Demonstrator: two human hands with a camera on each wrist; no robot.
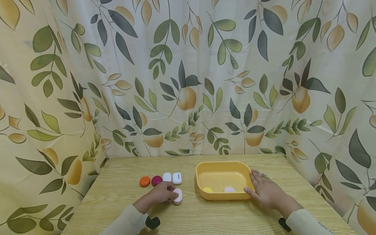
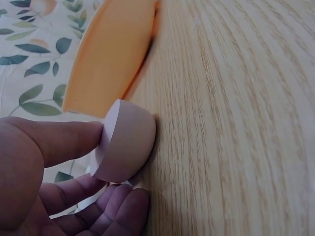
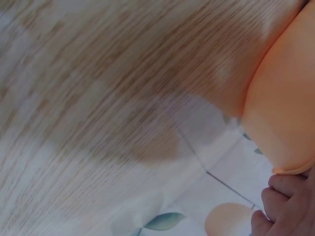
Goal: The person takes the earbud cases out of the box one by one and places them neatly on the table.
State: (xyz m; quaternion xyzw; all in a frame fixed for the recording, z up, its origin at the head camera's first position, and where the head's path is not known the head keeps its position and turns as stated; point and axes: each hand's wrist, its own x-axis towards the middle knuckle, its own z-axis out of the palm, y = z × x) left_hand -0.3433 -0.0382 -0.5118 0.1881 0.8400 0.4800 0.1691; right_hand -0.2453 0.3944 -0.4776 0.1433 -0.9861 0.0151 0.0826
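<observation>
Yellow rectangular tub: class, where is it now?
In the head view, the yellow rectangular tub stands right of centre on the wood-grain table, with the right hand touching its right end.

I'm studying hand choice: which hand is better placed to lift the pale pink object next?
Likely the left hand: it holds the pale pink object, while the right hand touches the yellow tub, farther away.

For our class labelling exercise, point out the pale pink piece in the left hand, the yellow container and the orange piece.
Pale pink piece [image 2: 130, 143]: left wrist view, its side.
Yellow container [image 1: 224, 196]: head view, front wall.
Orange piece [image 1: 145, 181]: head view, its top.
</observation>
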